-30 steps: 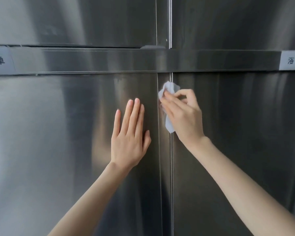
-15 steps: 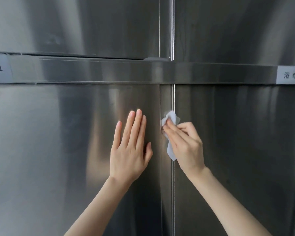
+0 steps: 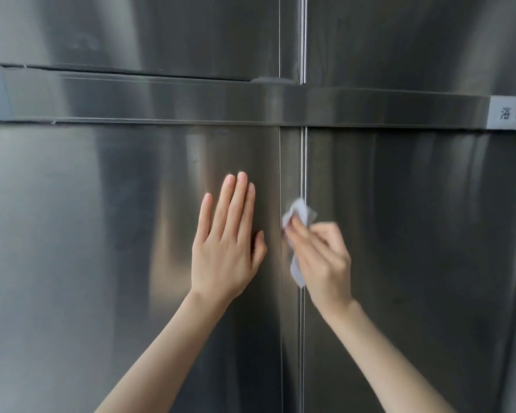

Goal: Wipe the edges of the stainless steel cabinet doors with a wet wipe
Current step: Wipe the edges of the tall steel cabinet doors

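flat, left hand [image 3: 227, 248] braces door [image 3: 102, 263].

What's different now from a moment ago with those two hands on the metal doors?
The right hand, gripping the wet wipe, has slid down the seam between the doors, farther from the horizontal bar. The left hand stayed flat on the left door, and the wipe was never let go.

"浴巾" on right rail label [image 3: 511, 113]
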